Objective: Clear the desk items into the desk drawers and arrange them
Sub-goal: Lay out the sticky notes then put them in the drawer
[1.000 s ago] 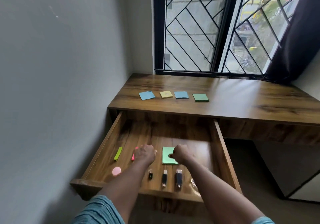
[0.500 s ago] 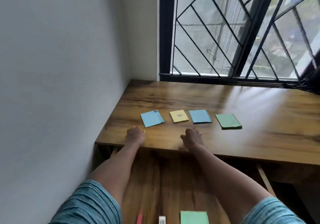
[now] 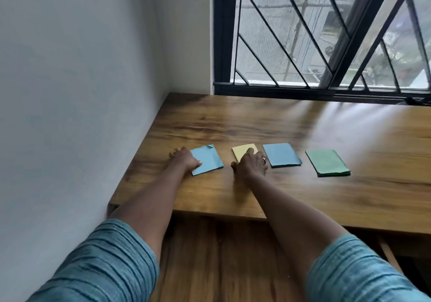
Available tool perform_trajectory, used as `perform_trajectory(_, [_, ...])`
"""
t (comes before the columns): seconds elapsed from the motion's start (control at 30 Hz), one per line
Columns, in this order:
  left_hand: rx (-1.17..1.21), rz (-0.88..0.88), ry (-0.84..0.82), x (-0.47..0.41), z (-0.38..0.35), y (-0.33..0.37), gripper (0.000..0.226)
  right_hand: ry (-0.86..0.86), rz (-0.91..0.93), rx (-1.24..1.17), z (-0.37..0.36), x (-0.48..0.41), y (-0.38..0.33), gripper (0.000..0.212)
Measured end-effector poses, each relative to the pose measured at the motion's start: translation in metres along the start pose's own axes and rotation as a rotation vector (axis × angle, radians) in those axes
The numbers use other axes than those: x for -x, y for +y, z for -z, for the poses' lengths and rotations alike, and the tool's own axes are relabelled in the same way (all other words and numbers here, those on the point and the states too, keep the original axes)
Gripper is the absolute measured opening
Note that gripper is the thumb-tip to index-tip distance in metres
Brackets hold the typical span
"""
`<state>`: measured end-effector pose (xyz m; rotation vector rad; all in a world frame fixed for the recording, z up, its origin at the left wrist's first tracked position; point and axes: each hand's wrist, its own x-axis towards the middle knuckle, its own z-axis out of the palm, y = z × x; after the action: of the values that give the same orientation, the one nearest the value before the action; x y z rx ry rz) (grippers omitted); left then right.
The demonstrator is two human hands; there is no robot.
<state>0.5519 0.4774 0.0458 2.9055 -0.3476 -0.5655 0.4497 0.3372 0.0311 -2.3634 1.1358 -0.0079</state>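
Observation:
Four sticky-note pads lie in a row on the wooden desk. They are a light blue pad, a yellow pad, a darker blue pad and a green pad. My left hand grips the left edge of the light blue pad, thumb on top of it. My right hand lies on the near part of the yellow pad, with the fingers on it and the thumb spread to the left. All the pads rest flat on the desk. The open drawer shows below the desk's front edge, its contents out of view.
A grey wall closes off the desk's left side. A barred window runs along the back. The drawer's right rail shows under the desk at the lower right.
Both hands left the drawer, rose to the desk's front edge, then reached forward onto the light blue and yellow pads. The view moved closer to the desk.

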Motion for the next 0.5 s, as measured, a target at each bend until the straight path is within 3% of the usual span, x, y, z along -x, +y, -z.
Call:
perform_trajectory(0.1, [0.091,0.051,-0.029,0.009,0.006,0.004,0.081,-0.044,-0.061,-0.041,0.003,0.002,0.0,0.056])
perform_trajectory(0.2, [0.21,0.096,-0.045,0.023,0.004,0.003,0.085,-0.022,-0.026,-0.032,0.007,0.008,0.007,0.043])
perform_trajectory(0.3, [0.344,0.126,-0.023,0.033,-0.001,-0.001,0.092,-0.024,0.027,0.014,0.006,0.018,0.013,0.044])
perform_trajectory(0.5, [0.627,0.194,0.088,0.041,-0.01,-0.022,0.069,0.107,0.169,0.076,0.005,0.034,0.009,0.031])
